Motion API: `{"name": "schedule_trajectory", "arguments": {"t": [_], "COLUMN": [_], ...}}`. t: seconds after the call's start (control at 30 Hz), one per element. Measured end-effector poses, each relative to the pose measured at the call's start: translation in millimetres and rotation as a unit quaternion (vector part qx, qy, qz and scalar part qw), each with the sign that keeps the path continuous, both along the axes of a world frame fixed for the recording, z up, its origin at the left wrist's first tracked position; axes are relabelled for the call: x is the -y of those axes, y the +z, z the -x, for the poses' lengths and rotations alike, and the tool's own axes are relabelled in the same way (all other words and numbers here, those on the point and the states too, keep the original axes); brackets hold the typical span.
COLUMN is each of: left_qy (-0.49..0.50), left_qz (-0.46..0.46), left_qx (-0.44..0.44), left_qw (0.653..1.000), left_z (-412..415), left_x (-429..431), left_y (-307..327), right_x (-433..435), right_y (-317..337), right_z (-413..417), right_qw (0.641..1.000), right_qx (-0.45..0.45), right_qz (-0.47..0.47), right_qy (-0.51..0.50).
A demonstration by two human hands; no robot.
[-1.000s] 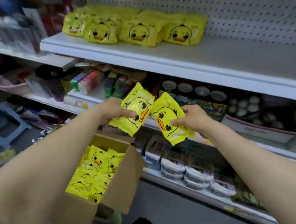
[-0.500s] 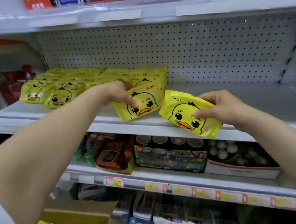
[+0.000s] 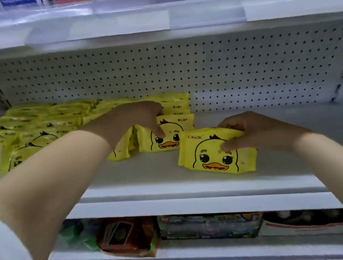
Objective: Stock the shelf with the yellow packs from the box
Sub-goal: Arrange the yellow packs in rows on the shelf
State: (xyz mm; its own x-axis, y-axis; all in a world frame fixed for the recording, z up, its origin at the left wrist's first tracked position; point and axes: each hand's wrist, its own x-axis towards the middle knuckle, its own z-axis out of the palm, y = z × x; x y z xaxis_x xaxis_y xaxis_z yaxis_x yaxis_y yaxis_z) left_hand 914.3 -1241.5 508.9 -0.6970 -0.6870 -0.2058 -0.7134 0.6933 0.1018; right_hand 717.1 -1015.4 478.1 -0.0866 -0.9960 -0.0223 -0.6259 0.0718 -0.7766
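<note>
Yellow packs (image 3: pixel 42 129) lie in rows on the left part of the white shelf (image 3: pixel 150 174). The left hand (image 3: pixel 134 119) grips one duck-face pack (image 3: pixel 167 140) at the right end of the rows, with the thumb on its front. The right hand (image 3: pixel 258 131) pinches a second pack (image 3: pixel 215 156), which stands on the shelf just beside the first one, nearer the front edge.

Both bare forearms reach forward, drawing closer toward the wrists. The left grip (image 3: pixel 134 121) arches palm-down, thumb and fingers pinching the left yellow pack (image 3: pixel 168 140). The right grip (image 3: pixel 260 133) clasps the right yellow pack (image 3: pixel 213 159), thumb on its face, fingers over its top edge.
</note>
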Motion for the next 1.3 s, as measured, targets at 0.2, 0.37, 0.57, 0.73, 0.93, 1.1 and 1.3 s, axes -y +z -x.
{"name": "schedule_trajectory", "arguments": {"t": [0.2,0.37,0.57,0.73,0.93,1.1,1.3], "left_qy": [-0.022,-0.054,-0.021,0.004,0.05,0.105,0.173], "left_qz": [0.027,0.039,0.045,0.057,0.071,0.084,0.057], "left_qx": [-0.023,-0.031,-0.139,-0.191,-0.227,-0.226,-0.151], "left_qw": [0.999,0.997,0.989,0.98,0.97,0.965,0.972], "left_z": [-1,-3,-23,-37,-55,-74,-102], "left_x": [33,43,53,37,0,-50,-136], "left_y": [-3,-5,13,18,11,3,-16], "right_x": [48,80,108,123,107,69,2], "right_y": [-5,-5,-4,-12,-16,-12,-8], "right_z": [-2,-17,-44,-67,-77,-80,-98], "right_qw": [1.0,0.998,0.986,0.954,0.923,0.933,0.94], "right_qx": [-0.004,-0.053,-0.152,-0.272,-0.354,-0.327,-0.313], "right_qz": [0.003,0.022,0.062,0.128,0.147,0.144,0.132], "right_qy": [-0.014,0.004,0.008,-0.003,-0.036,-0.038,-0.037]}}
